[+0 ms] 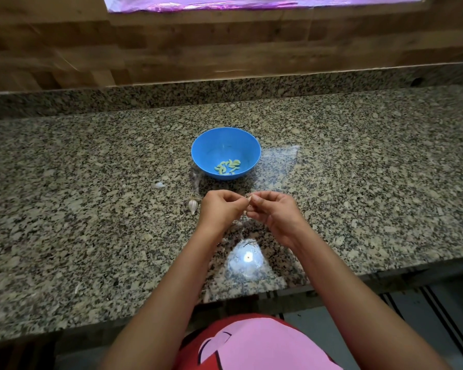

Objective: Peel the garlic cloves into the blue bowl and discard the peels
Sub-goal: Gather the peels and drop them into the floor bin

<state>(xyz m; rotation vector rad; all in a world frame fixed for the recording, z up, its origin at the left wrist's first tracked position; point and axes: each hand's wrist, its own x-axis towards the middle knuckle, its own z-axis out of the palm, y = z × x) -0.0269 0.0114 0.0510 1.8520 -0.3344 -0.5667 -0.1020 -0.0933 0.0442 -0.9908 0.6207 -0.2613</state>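
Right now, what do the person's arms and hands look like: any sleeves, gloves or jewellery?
The left hand and right hand wear no gloves. The left forearm and right forearm are bare to the frame's edge: no sleeves, watch or bracelet in view. The garment below is pink and red.

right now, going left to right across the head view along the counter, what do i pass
peel scrap → unpeeled garlic clove → left hand → clove being peeled, pinched by both hands → right hand. Blue bowl left out: it spans several of these.
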